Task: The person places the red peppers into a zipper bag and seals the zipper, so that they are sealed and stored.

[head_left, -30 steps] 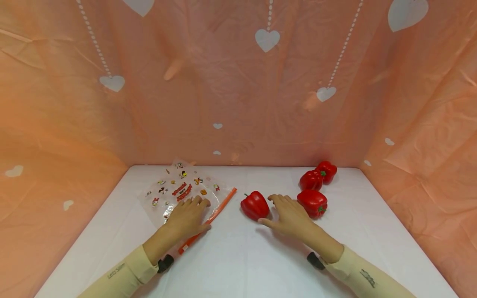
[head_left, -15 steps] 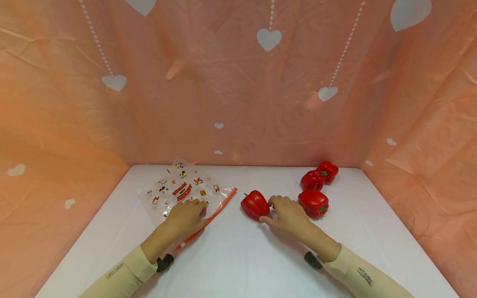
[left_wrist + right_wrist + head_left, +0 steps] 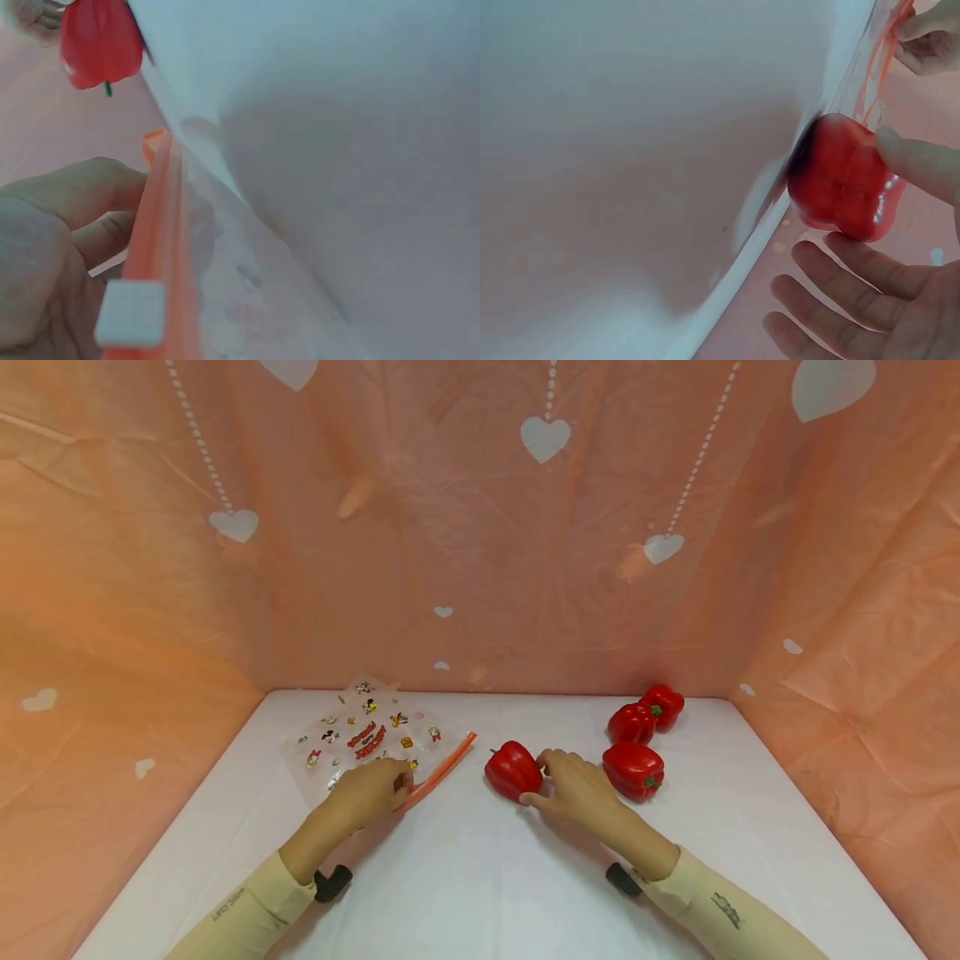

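My left hand [image 3: 366, 793] pinches the orange zip edge [image 3: 444, 768] of a clear printed zip bag [image 3: 348, 718]. In the left wrist view the orange strip [image 3: 159, 217], with a white slider [image 3: 131, 313] at its near end, stands raised, and my fingers reach behind it. Right of the bag a red bell pepper [image 3: 512, 771] lies on its side on the white table. My right hand [image 3: 576, 789] holds this pepper [image 3: 844, 176] between thumb and index finger; the other fingers spread apart beside it in the right wrist view.
Three more red bell peppers sit behind and right of my right hand: one nearer [image 3: 633, 770], two farther back [image 3: 630, 724] [image 3: 663, 703]. An orange cloth with white hearts [image 3: 480, 527] rises behind and on both sides of the white table [image 3: 465, 893].
My left fingers have closed on the bag's orange edge, which has lifted and drawn partly out of sight. My right hand has come in against the near pepper, which has hardly moved.
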`<state>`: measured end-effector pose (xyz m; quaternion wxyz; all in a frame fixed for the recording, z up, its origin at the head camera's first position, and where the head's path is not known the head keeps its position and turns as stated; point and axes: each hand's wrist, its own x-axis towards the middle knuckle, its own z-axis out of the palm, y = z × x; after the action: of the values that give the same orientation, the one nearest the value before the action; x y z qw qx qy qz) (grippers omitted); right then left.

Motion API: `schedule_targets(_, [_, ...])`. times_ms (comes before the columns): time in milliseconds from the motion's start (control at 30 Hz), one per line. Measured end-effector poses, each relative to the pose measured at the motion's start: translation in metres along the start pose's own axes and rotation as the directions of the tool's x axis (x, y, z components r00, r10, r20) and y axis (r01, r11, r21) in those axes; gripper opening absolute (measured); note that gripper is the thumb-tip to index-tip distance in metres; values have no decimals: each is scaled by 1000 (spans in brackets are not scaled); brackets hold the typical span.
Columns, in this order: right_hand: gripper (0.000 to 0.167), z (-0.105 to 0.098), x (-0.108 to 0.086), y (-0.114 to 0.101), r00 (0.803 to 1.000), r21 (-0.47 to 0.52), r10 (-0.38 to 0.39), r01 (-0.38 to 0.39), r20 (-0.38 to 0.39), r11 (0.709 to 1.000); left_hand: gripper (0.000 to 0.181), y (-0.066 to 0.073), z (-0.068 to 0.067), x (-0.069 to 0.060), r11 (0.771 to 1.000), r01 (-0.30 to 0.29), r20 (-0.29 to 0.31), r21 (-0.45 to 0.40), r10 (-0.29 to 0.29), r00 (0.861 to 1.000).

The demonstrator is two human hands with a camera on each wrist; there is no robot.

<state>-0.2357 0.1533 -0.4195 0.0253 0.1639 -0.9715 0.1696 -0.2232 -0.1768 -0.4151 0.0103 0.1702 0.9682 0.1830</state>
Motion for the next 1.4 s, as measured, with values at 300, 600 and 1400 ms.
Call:
schedule_targets(300, [49, 1, 3, -3, 1000, 78, 2, 0, -24, 997, 8, -4, -11, 11, 991, -80, -18, -104, 79, 997])
schedule_targets(600, [53, -3, 4, -7, 996, 225, 13, 8, -92, 974, 7, 8, -13, 21, 985, -43, -6, -167, 43, 999])
schedule_targets(1400, [47, -2, 9, -28, 970, 440, -99, 191, -222, 877, 9, 24, -5, 32, 977, -39, -53, -211, 29, 998])
